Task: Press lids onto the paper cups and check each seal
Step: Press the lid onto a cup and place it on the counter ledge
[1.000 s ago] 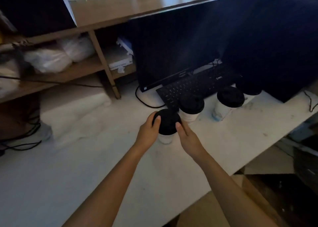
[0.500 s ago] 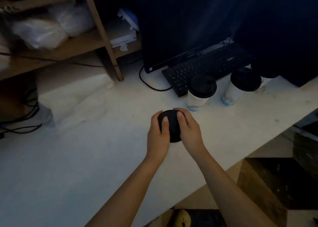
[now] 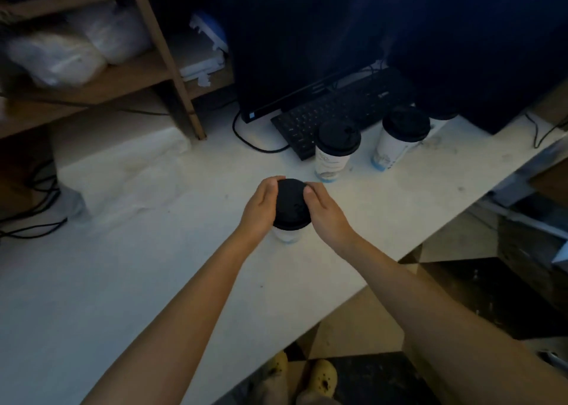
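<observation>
**Both hands clamped on lid**

Near table edge: left hand (image 3: 261,208) and right hand (image 3: 325,217) curl round black lid (image 3: 290,205) atop paper cup (image 3: 287,235) on white table (image 3: 153,266). 2 lidded cups (image 3: 330,162) stand beside keyboard (image 3: 338,109); blue print unreadable.

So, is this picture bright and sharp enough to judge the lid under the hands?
Head view: dim and bluish, no glare; the black lid is a flat dark shape, and only its rim against the white cup reads. Head view: left hand and right hand fairly sharp; shelf bags smeared by blur; the shelf post leans, likely from the wide lens.
</observation>
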`<act>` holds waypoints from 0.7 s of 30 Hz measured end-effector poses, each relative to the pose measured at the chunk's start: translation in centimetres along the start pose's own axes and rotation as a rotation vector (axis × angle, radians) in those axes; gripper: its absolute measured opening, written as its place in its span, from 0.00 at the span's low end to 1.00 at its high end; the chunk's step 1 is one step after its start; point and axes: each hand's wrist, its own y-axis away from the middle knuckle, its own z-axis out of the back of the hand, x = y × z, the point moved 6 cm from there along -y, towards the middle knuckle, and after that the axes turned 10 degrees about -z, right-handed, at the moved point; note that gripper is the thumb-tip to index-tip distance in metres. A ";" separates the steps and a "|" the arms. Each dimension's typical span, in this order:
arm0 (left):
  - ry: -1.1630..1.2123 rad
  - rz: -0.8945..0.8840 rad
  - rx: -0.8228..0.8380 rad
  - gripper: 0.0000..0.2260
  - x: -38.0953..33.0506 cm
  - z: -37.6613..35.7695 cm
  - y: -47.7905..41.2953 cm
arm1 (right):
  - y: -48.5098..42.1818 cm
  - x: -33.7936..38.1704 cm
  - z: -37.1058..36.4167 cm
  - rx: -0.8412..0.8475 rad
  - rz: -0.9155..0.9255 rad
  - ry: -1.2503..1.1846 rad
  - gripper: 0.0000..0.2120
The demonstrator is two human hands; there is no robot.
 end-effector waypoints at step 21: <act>-0.300 -0.173 -0.233 0.15 -1.6 -1.2 1.3 | -1.4 0.2 -0.1 0.133 0.002 -0.047 0.12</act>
